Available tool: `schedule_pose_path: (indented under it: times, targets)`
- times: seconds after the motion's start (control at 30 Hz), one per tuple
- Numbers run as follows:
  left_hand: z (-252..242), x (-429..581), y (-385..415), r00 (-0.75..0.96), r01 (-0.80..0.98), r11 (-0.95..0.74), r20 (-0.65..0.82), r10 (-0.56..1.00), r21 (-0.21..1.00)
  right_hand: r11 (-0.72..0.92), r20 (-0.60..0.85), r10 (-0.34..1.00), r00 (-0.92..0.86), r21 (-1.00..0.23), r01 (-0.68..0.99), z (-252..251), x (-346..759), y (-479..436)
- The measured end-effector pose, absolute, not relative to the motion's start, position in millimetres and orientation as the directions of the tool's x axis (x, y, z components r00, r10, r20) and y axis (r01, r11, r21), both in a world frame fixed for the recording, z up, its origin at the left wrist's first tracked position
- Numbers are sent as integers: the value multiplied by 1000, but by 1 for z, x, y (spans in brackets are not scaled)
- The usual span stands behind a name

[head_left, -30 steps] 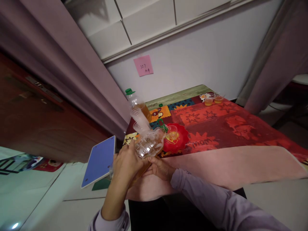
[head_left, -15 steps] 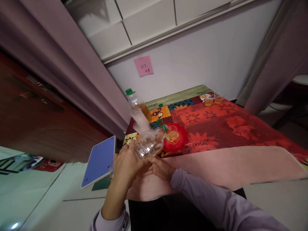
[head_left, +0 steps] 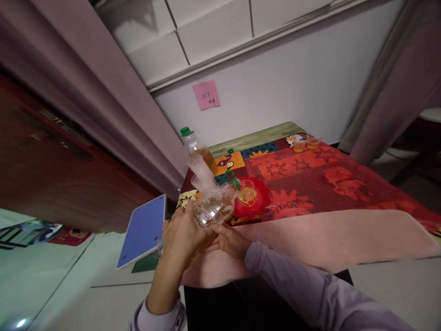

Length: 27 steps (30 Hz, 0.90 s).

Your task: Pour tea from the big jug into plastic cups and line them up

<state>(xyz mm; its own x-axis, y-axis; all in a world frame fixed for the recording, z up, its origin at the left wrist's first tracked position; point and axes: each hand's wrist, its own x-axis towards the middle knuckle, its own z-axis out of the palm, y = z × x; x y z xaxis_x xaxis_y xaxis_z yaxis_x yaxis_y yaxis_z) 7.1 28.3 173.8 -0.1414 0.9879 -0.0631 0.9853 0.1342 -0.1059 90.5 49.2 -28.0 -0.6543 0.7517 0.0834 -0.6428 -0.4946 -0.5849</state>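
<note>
**Two hands on one tipped bottle**

Both hands meet at the near edge of the table. The left hand [head_left: 179, 235] is wrapped round the lower body of a clear bottle [head_left: 214, 209], fingers closed tight on it. The right hand [head_left: 228, 241], in a lilac sleeve, cups the bottle from beneath, fingers curled against its base. The bottle lies tilted, with amber liquid showing low in it, and its green-ringed neck points up and away over a small cup [head_left: 247, 187]. That cup stands on a red plate [head_left: 259, 202] and holds some amber liquid. Whether liquid is running from the neck cannot be told.

A pink cloth [head_left: 327, 234] covers the table's near edge, to the right of the hands. To the left of the hands a blue board [head_left: 142, 230] leans. Just behind the tipped bottle rises a stack of clear cups [head_left: 200, 169], and behind that stands an upright bottle [head_left: 197, 149] with its green cap on. A loose green cap [head_left: 230, 151] lies on the patterned tablecloth [head_left: 310, 174]. Two more cups [head_left: 305, 142] of amber liquid stand at the far right corner. A pink note [head_left: 206, 94] is stuck to the wall beyond.
</note>
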Motion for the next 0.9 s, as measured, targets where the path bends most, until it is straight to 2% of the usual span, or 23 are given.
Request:
schedule_pose_path:
  times: [0.2,0.3,0.43,0.53,0.7,0.9]
  targets:
    - [161,-4,31,-126,991,126,-11,992,-45,-417,40,812,-583,-659,-626,-27,92,49]
    - [144,-19,32,-79,993,71,81,994,99,-273,46,897,-440,-725,-632,-24,92,52]
    - [117,-39,27,-48,941,-46,266,963,335,-70,181,934,-307,-752,-655,-24,90,59]
    - [96,-54,20,-138,879,-51,355,925,475,-47,207,929,-308,-757,-652,-30,87,64]
    - [66,-81,7,-342,716,3,347,874,699,-36,215,881,-421,-857,-513,-33,93,65]
    - [48,-103,-3,-476,583,43,298,827,811,54,227,852,-473,-934,-352,-38,99,63]
